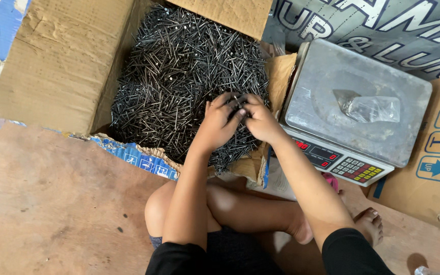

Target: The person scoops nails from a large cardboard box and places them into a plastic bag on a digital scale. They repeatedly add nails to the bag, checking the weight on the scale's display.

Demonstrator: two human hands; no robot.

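Left hand (219, 122) and right hand (258, 119), fingers curled together, seemingly pinch nails (179, 66) over the box (62, 61).

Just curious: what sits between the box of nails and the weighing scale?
In the head view, a torn cardboard flap of the box stands between the nails and the scale.

A grey scale (327, 81) bears a clear bag (373, 108) (crumpled), on flattened cardboard (434, 178).
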